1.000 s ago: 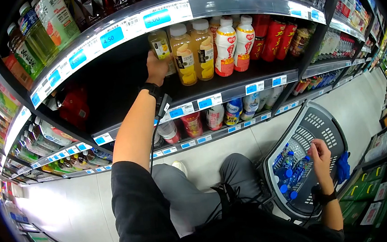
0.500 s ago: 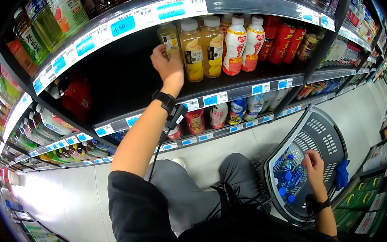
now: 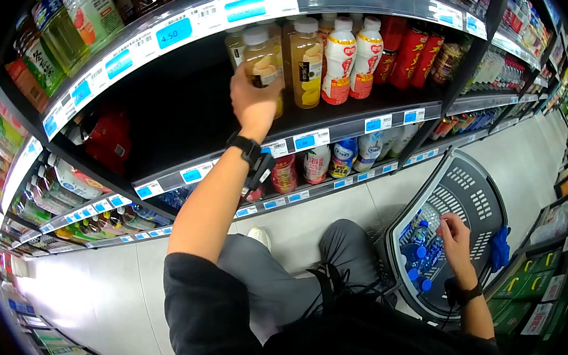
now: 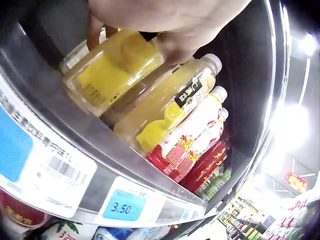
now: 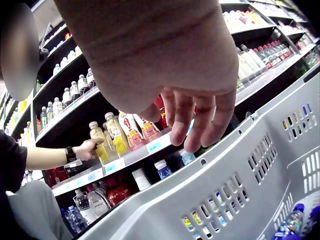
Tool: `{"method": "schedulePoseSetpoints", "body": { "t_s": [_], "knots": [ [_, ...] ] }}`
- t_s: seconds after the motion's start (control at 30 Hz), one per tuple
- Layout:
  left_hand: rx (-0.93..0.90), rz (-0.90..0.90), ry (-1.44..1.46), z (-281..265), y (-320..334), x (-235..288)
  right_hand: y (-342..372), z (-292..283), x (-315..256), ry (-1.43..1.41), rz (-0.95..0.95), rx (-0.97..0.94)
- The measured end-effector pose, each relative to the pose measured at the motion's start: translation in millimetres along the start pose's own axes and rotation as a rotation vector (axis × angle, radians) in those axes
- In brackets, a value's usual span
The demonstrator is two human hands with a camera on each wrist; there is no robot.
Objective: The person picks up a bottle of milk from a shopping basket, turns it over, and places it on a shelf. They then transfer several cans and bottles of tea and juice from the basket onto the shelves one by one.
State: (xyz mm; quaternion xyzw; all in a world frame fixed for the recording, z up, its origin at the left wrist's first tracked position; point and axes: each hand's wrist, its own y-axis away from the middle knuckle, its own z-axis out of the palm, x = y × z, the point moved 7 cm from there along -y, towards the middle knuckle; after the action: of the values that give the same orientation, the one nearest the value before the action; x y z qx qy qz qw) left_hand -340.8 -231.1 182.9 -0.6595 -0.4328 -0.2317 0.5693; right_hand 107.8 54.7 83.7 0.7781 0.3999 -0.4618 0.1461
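My left hand [image 3: 256, 101] grips a yellow drink bottle [image 3: 261, 59] with a white cap at the front of the shelf. In the left wrist view the fingers wrap round that bottle [image 4: 115, 72], which leans beside a matching bottle [image 4: 165, 107]. Behind it in the head view stands another such bottle [image 3: 234, 46]; to its right is one more [image 3: 306, 65], then two white-and-red bottles [image 3: 340, 63]. My right hand [image 3: 457, 237] hangs over the grey basket [image 3: 489, 195], fingers loosely curled and holding nothing; the right wrist view shows the hand [image 5: 170, 75] above the basket's rim.
Blue-capped water bottles [image 3: 423, 253] lie in the basket, which stands on the floor at the right. A price-tagged shelf edge [image 3: 179, 35] runs above the left hand, and a lower shelf of bottles [image 3: 316, 165] lies below. Red packages [image 3: 109, 143] sit deeper at the left.
My left hand was at the leftmost bottle, which now stands further back; the hand has moved onto the bottle beside it and tilted it. My right hand has shifted slightly left over the basket.
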Motion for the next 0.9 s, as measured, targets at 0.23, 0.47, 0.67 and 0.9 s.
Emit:
{"method": "schedulePoseSetpoints", "body": {
  "t_s": [0.23, 0.47, 0.67, 0.9],
  "knots": [
    [-0.012, 0.023, -0.015, -14.6, -10.3, -14.0, -0.3, 10.6, -4.5, -0.004, -0.002, -0.017],
    [-0.108, 0.036, 0.146, 3.1, -5.7, -17.5, -40.9, 31.6, -82.6, 0.140, -0.269, -0.135],
    [-0.075, 0.066, 0.185, 7.1, 15.9, -2.7, -105.0, 87.7, -210.5, 0.138, -0.593, -0.168],
    [-0.082, 0.091, 0.239, -5.2, 12.5, -3.2, -170.2, 158.9, -308.9, 0.242, -0.727, -0.178]
  ]
}}
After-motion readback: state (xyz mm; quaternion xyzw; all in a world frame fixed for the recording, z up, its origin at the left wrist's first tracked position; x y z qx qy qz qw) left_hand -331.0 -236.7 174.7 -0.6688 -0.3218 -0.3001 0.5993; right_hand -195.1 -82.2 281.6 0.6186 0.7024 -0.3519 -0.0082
